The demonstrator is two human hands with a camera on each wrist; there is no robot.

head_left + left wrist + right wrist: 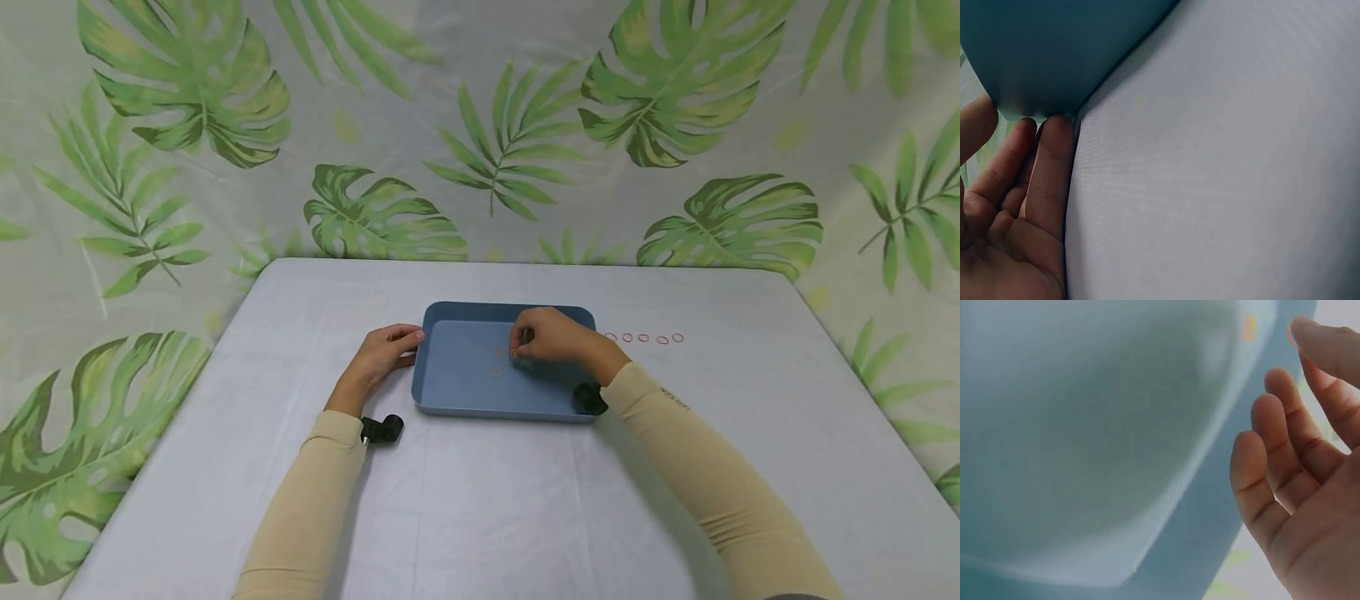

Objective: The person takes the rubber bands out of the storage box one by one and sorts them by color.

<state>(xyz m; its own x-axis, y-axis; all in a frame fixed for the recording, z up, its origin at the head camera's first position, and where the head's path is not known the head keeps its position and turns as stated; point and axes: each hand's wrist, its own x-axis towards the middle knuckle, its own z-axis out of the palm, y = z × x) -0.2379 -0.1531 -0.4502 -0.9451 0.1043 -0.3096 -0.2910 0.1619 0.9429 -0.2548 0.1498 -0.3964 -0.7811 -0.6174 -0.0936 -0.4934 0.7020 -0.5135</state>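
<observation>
A shallow blue-grey tray (457,375) lies on the table. My left hand (382,354) is at its left side, with fingertips against the outer wall and thumb by the rim; the left wrist view shows the fingers (1050,169) nearly straight. Over the tray, my right hand (551,335) pinches a small orange rubber band (1291,334) between thumb and index finger, the other fingers loosely bent. Two more thin bands lie on the tray floor left of this hand, an upper band (498,352) and a lower band (497,373).
Right of the tray, several thin red bands (643,338) lie in a row on the white tablecloth (480,500). A leaf-patterned cloth (510,150) hangs behind the table. Dark cameras are strapped to both wrists, the left camera (386,429) close to the tray's near-left corner.
</observation>
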